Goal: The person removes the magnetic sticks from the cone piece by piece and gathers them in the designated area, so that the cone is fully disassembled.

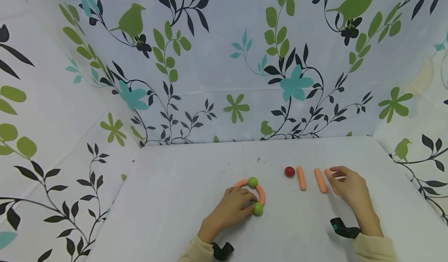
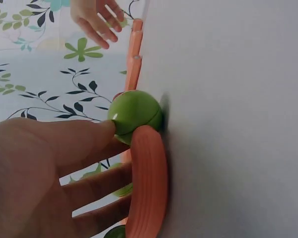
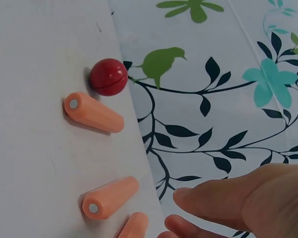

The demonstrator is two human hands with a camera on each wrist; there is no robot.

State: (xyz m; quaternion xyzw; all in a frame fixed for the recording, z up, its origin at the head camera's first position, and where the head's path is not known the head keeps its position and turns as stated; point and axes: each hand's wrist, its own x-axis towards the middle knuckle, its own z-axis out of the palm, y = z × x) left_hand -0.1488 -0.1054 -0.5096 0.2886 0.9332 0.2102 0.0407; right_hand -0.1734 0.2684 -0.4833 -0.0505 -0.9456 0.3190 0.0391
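A person's left hand (image 1: 232, 209) pinches a green ball (image 1: 258, 209) at the near end of a curved orange piece (image 1: 260, 194) lying on the white table (image 1: 182, 199); the left wrist view shows the thumb (image 2: 84, 136) pressed against the ball (image 2: 135, 111) while the other fingers curl behind the orange curve (image 2: 148, 183). A second green ball (image 1: 252, 182) sits at the far end of that curve, joined to another orange curved piece (image 1: 240, 183) that disappears behind the hand. To the right, the right hand (image 1: 350, 186) rests with loosely bent fingers over one straight orange stick (image 1: 329, 176), touching it; whether it grips the stick cannot be told. Two more orange sticks (image 1: 301, 178) (image 1: 320, 180) lie just beside it, side by side, with a red ball (image 1: 289, 172) just left of them. A leaf-and-bird patterned backdrop (image 1: 224, 60) rises behind the table.
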